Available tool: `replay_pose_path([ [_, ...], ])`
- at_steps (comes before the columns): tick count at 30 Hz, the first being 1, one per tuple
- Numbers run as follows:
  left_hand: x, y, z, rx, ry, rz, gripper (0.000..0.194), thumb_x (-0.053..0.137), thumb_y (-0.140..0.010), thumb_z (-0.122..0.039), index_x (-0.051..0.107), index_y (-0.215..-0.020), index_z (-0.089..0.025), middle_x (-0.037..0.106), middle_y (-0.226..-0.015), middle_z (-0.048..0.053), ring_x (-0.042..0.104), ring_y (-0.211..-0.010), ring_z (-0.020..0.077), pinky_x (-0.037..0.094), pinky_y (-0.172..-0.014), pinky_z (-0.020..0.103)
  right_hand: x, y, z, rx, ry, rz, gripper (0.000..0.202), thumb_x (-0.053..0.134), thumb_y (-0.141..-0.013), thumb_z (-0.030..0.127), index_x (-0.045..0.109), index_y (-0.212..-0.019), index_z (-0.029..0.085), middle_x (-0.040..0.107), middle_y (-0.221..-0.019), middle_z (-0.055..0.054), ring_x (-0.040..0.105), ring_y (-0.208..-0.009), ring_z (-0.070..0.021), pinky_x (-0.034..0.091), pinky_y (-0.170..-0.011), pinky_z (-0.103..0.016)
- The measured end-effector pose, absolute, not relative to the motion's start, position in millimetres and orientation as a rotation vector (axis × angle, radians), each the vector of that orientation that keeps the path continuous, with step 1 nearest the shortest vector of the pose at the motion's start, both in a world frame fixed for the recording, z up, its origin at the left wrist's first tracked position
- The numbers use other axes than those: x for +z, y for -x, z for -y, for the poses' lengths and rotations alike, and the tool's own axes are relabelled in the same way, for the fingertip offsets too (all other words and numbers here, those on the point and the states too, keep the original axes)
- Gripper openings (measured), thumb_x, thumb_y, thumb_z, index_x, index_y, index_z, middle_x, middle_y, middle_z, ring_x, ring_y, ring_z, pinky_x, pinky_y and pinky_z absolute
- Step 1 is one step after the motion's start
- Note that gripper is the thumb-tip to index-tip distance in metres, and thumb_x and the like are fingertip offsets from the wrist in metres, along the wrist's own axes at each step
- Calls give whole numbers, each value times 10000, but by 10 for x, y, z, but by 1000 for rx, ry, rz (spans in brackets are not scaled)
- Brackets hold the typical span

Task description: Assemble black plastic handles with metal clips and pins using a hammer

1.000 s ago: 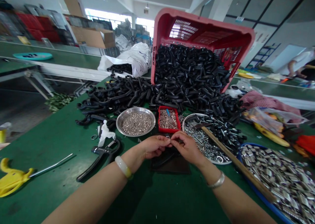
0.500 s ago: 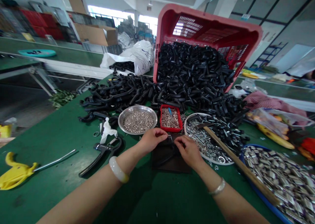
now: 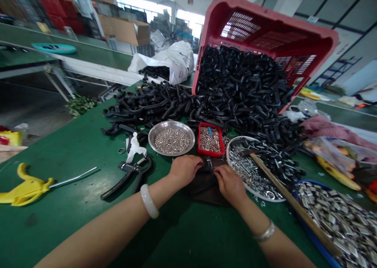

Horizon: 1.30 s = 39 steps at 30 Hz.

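Note:
Over a dark block [image 3: 203, 187] on the green bench, both hands are close together. My left hand [image 3: 186, 169] is closed in a pinch at a black part [image 3: 207, 164]; what lies between its fingertips is too small to tell. Just right of it, my right hand [image 3: 231, 181] has thumb and fingers pressed together beside a small shiny metal piece [image 3: 211, 166]; what it grips is hidden. Behind the hands stand a round metal dish of small pins [image 3: 171, 140] and a red tray [image 3: 210, 139] with metal pins and a blue piece.
A tipped red crate [image 3: 265, 20] spills black handles [image 3: 165, 105] across the back. At the right are a white tray of screws [image 3: 250, 174], a wooden-handled hammer [image 3: 294, 203] and a blue-rimmed tub [image 3: 312, 236]. A hand gripper [image 3: 129, 174] and yellow air gun [image 3: 29, 187] lie left.
The camera view has shifted, so the bench things appear farther right. My right hand has dropped slightly, and both hands remain close together over the block.

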<state>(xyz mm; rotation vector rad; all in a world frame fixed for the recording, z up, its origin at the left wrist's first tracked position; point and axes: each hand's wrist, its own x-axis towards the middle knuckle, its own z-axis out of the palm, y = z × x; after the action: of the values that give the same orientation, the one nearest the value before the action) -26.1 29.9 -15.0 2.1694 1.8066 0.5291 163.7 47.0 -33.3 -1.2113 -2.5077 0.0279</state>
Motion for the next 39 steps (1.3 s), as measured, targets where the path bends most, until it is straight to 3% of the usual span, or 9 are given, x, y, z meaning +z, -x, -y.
replay_pose_path([
  [8, -162, 309, -302, 505, -2113, -1826, 177, 508, -799, -308, 635, -916, -269, 631, -902, 2, 574, -830, 156, 411, -703, 245, -222, -1476, -359, -414, 1318, 2710, 213, 396, -800, 68, 579, -875, 146, 569, -845, -121, 491, -815, -216, 425, -682, -299],
  [13, -134, 311, -304, 497, -2052, -1874, 146, 531, -785, -302, 642, -871, -261, 607, -904, 3, 569, -811, 154, 413, -671, 249, -263, -1600, -347, -215, 1232, 2726, 260, 407, -791, 67, 585, -970, 126, 579, -939, -126, 496, -906, -232, 453, -763, -340],
  [18, -126, 109, -368, 588, -2165, -1745, 170, 499, -813, -294, 645, -883, -243, 605, -920, 11, 555, -861, 144, 417, -724, 242, -417, -1809, -213, -22, 1062, 2569, 366, 415, -821, 151, 479, -1181, 143, 512, -1141, -133, 449, -1070, -238, 419, -896, -414],
  [28, -290, -15, -561, 657, -2319, -1414, 156, 524, -795, -212, 655, -878, -226, 613, -922, -5, 563, -832, 110, 431, -728, 203, -555, -1993, -160, 155, 1013, 2437, 371, 396, -828, 143, 475, -1191, 146, 483, -1182, -144, 417, -1137, -238, 391, -940, -439],
  [34, -203, -50, -615, 516, -2307, -1445, 141, 526, -776, -197, 646, -850, -211, 608, -887, 5, 560, -831, 122, 437, -759, 223, -549, -2032, -155, 252, 1014, 2413, 376, 391, -818, 123, 485, -1182, 144, 480, -1193, -138, 403, -1149, -226, 391, -946, -417],
  [39, -158, -129, -520, 292, -2555, -1588, 227, 397, -851, -241, 613, -900, -191, 572, -954, 40, 568, -782, 134, 445, -662, 231, -525, -2049, -159, 286, 1012, 2400, 368, 396, -814, 122, 500, -1167, 133, 478, -1200, -137, 399, -1152, -226, 387, -954, -405],
])
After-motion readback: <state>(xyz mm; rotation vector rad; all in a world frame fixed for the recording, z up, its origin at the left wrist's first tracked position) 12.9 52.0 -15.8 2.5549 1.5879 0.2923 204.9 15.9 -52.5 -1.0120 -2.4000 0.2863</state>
